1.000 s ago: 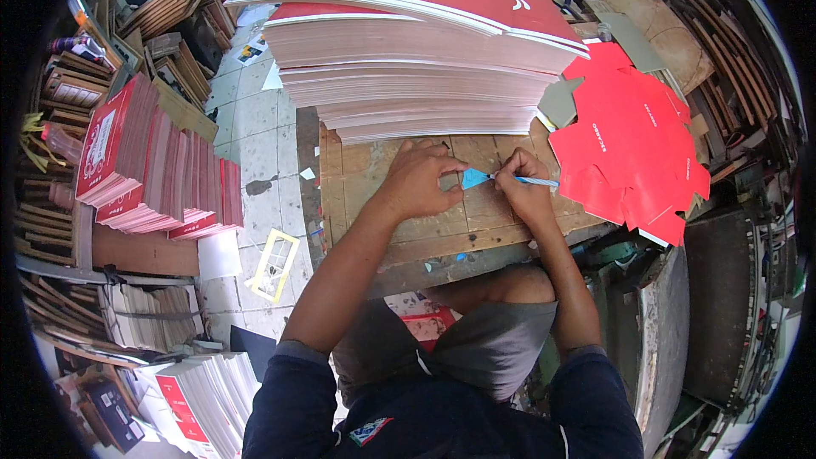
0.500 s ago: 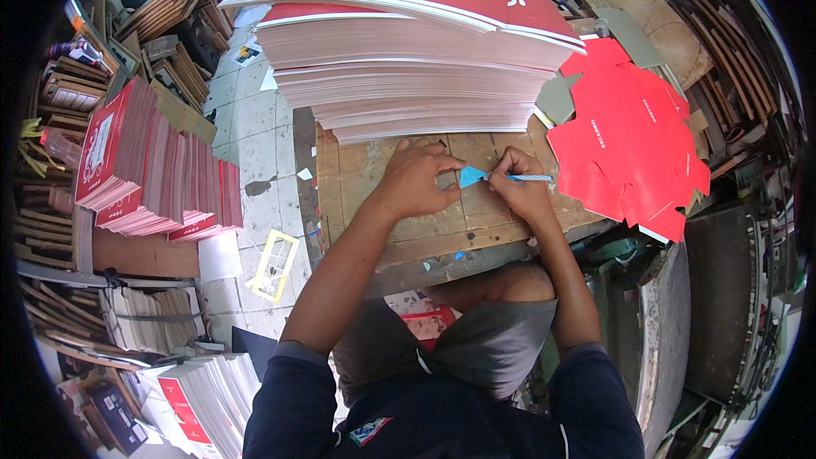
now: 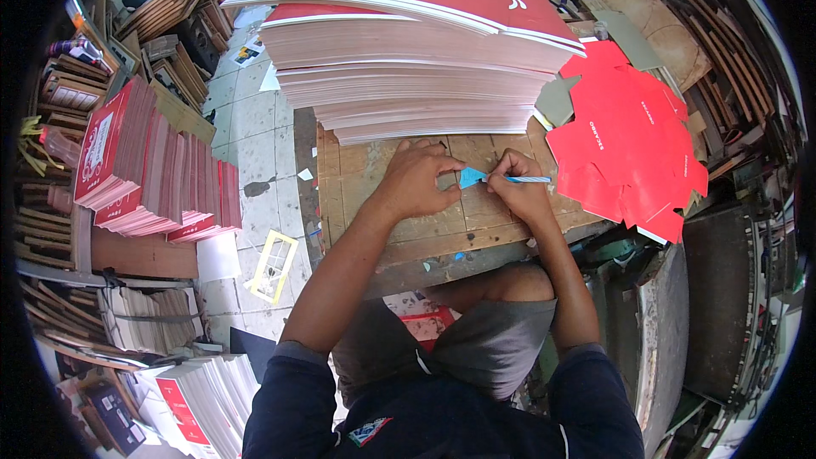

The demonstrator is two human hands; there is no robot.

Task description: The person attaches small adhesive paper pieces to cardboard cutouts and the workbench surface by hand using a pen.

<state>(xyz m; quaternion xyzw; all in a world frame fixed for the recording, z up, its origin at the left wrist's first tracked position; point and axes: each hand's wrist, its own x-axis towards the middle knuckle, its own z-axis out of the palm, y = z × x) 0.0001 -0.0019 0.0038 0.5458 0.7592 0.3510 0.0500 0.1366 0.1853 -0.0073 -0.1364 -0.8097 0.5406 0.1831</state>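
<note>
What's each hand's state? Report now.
Left hand: curled loosely at the small flat blue triangular piece; hold cannot be told.
Right hand: closed, holding the slim blue-and-white pen.

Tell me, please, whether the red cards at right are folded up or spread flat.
Spread flat: the red cards overlap in a pile, notched edges splayed outward, no raised sides visible.

The head-worn fisheye looks down from near above the hands [image 3: 416, 183] and worktable [image 3: 353, 174].
</note>
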